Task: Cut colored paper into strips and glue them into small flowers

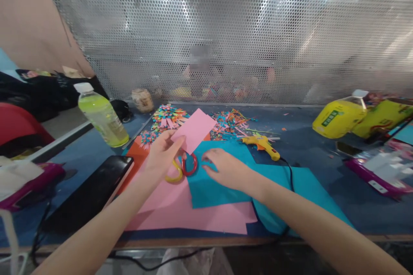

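Just beyond the scissors (183, 171), pink paper (195, 129) is gripped between thumb and fingers of the left hand (163, 150). Right of the scissors, the right hand (224, 167) is loosely curled, thumb and fingers apart, nothing held. Judged done: the cut strips (230, 123) heaped beyond the scissors. Judged remaining: the pink paper shows no slits; teal sheets (222, 195) right of the scissors and pink sheets (193, 219) before them appear largely uncut.
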Tool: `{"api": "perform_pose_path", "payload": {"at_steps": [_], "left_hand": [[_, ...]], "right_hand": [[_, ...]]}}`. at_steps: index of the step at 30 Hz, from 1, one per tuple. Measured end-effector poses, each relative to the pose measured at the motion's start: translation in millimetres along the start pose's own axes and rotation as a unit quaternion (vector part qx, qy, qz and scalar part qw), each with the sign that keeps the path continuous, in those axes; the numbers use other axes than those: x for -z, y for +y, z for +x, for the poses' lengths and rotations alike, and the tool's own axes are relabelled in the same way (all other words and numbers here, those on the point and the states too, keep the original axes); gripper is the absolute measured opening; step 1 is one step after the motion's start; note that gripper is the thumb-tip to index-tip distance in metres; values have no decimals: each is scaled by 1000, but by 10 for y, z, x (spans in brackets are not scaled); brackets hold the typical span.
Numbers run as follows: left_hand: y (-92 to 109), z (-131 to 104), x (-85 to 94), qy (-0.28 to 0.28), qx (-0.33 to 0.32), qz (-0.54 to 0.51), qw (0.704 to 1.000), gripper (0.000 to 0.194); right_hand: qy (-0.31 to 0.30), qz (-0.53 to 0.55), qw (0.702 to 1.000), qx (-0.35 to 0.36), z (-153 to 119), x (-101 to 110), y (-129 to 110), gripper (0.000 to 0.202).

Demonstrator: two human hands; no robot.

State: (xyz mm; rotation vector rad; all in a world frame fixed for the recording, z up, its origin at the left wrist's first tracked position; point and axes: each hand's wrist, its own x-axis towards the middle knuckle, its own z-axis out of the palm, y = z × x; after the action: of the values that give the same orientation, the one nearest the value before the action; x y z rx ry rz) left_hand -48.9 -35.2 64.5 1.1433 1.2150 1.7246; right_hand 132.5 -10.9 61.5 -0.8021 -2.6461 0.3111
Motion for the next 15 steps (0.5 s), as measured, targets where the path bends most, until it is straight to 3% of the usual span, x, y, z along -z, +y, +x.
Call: {"api": "perform_pose_path", "payload": {"at_steps": [3,6,9,15], "left_hand": [[19,5,31,22,-26,19,999,29],[17,20,70,52,-51,11,997,31],[13,37,105,63,-69,-3,996,31],[57,17,127,55,-94,-21,994,32]], "right_hand": [[-29,-37,999,-11,291,-181,-244,25],[-112,-81,984,-112,575,-344,-444,32],[-132,-102,969,-182,790,-481,-592,37],[-160,-80,962,-206,1054,-624,-664,32]]}}
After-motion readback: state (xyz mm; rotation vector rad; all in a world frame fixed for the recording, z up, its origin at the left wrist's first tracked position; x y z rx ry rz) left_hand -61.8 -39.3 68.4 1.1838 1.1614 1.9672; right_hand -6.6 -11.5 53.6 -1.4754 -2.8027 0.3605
